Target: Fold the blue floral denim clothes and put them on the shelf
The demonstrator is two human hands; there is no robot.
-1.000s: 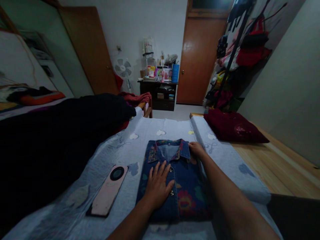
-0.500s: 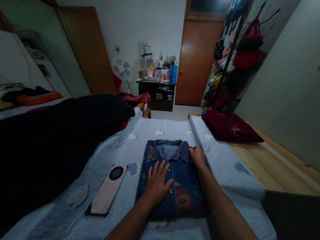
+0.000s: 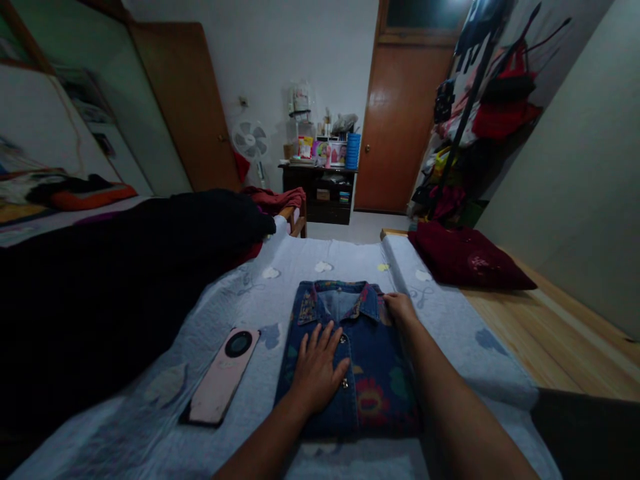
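A folded denim shirt (image 3: 373, 353) with a floral pattern lies on the pale blue bed sheet (image 3: 260, 427), its collar toward the far side. My left hand (image 3: 320, 367) rests flat on the shirt front, left of the buttons, fingers spread. At the shirt's far right shoulder corner, my right hand (image 3: 401, 309) has its fingers pinched on the fabric edge. A pink phone (image 3: 223, 383) with a round dark camera lies on the sheet to the left of the shirt.
Black cloth (image 3: 125, 287) heaps along the left side. A folded maroon garment (image 3: 465, 257) sits at the right on a wooden board (image 3: 550, 327). Farther back stand a dark cabinet (image 3: 316, 210), a white fan (image 3: 250, 139), and a wooden door (image 3: 395, 127).
The view has shifted slightly, moving the scene a little to the right. My right hand's fingers lie a bit flatter at the shirt's corner. My left hand stays on the shirt.
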